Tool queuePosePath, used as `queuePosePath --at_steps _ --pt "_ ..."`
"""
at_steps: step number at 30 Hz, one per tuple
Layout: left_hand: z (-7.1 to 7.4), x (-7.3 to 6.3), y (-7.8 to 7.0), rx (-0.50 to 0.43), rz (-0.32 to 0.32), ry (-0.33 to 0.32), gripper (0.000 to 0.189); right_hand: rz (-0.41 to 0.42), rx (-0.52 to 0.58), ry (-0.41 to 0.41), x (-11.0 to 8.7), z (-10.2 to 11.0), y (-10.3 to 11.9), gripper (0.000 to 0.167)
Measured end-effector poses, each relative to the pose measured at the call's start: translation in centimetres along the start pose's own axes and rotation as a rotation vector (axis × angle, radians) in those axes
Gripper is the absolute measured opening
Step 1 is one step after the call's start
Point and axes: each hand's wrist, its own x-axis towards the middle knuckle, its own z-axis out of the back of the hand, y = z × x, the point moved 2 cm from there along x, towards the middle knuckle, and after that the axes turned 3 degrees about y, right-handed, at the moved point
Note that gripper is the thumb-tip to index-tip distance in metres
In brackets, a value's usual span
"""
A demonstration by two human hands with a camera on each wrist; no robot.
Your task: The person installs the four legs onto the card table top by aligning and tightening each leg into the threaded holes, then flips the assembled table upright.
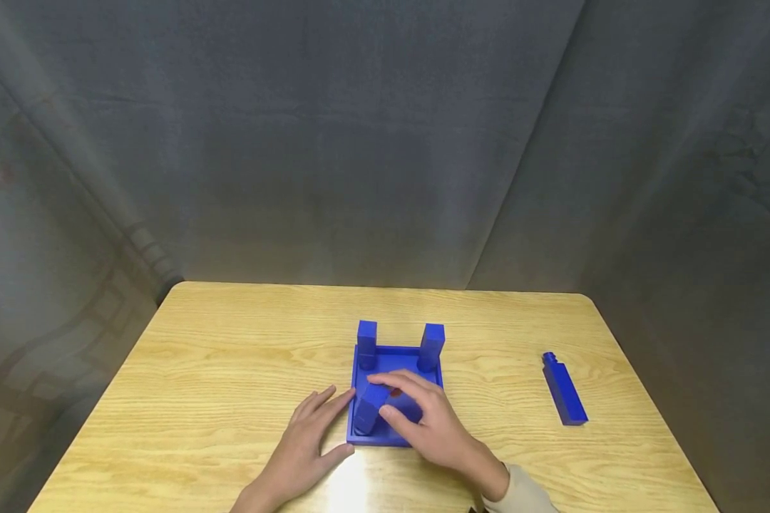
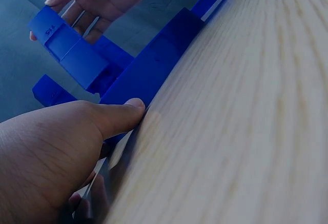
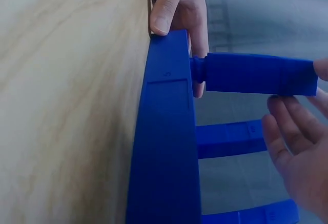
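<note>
A square blue tabletop (image 1: 385, 441) with raised rims lies on the table, like a small table turned upside down. My right hand (image 1: 431, 425) pinches the upper end of a blue leg (image 1: 371, 406) between thumb and fingers, over the near left corner. That leg leans slightly, and its threaded neck (image 3: 198, 70) shows between leg and tabletop in the right wrist view. My left hand (image 1: 303, 449) touches the same corner, fingers extended along the left side and thumb (image 2: 125, 116) against the front rim. Two more blue legs, one far left (image 1: 367, 343) and one far right (image 1: 431, 346), stand at the back corners.
A loose blue leg (image 1: 565, 393) with a threaded end lies to the right on the wooden table (image 1: 231, 356). Grey curtains (image 1: 359, 142) hang behind the table and at both sides.
</note>
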Motion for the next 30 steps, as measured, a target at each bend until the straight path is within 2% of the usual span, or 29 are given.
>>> queuePosePath --at_steps 4,11,18,25,30 --pt "0.0 0.1 -0.2 0.0 -0.006 -0.006 0.083 -0.022 0.035 -0.024 -0.1 -0.3 -0.3 0.038" --pt "0.3 0.0 -0.6 0.026 -0.034 -0.036 0.081 -0.114 0.052 -0.065 -0.2 -0.8 -0.2 0.035" --pt "0.1 0.0 -0.2 0.014 -0.019 -0.022 0.085 -0.078 0.042 -0.097 0.2 -0.7 0.0 0.042" --pt "-0.1 0.0 0.0 -0.012 0.016 0.008 0.085 -0.068 0.057 -0.041 0.5 -0.7 0.3 0.048" --pt "-0.1 -0.1 0.0 -0.016 0.019 0.011 0.084 -0.068 0.017 0.039 0.8 -0.3 0.6 0.043"
